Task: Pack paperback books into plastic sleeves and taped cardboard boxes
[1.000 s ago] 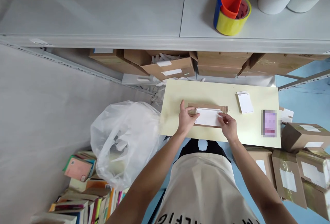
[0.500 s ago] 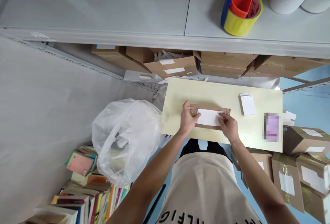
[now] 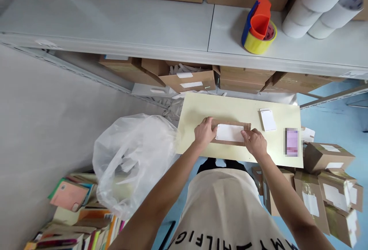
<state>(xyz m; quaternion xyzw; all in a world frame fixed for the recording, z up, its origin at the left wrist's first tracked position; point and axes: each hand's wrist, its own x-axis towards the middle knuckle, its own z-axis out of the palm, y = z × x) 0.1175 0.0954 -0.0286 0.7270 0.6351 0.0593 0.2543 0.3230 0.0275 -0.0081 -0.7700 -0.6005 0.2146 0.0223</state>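
Parcel of flat brown cardboard (image 3: 229, 143), white rectangular label (image 3: 229, 132) on top; left hand (image 3: 204, 132) and right hand (image 3: 254, 142) pressed its ends, fingers flat, ungripping.

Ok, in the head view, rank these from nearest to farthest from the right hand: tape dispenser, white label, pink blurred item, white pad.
1. white label, on the brown parcel, touching the right hand.
2. white pad, on the table, just beyond the hand to its right.
3. pink blurred item, further right on the table.
4. tape dispenser, up on the shelf.
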